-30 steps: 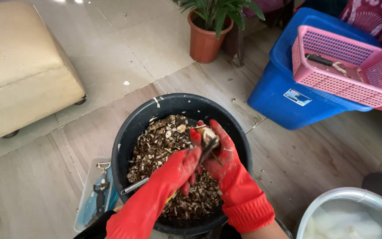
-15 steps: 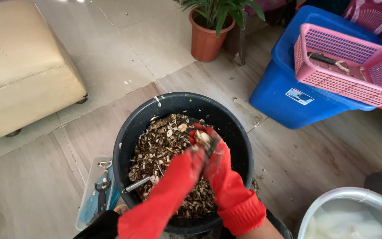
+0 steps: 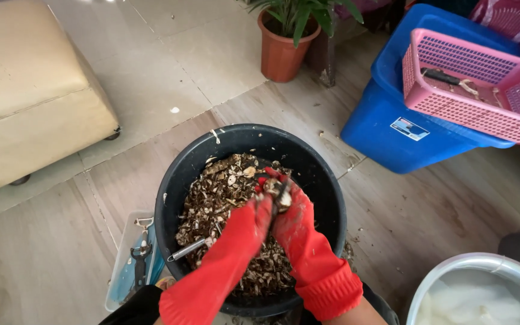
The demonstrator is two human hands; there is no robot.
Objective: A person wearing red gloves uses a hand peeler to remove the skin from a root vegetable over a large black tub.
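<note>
Small piece in gloved grip — mostly hidden, kind unclear.

Both red-gloved hands, left and right, meet with fingers curled.

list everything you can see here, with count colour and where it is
bucket: 1, black, centre floor, holds brown peelings
small pale piece: 1, held over the bucket
metal tool: 1, silver, in the bucket
stool: 1, cream, upper left
potted plant: 1, terracotta pot, top centre
bin: 1, blue, upper right
basket: 1, pink, on the bin
basin: 1, pale, lower right
clear box: 1, lower left
hands: left and right, red gloves, both on the piece
</note>
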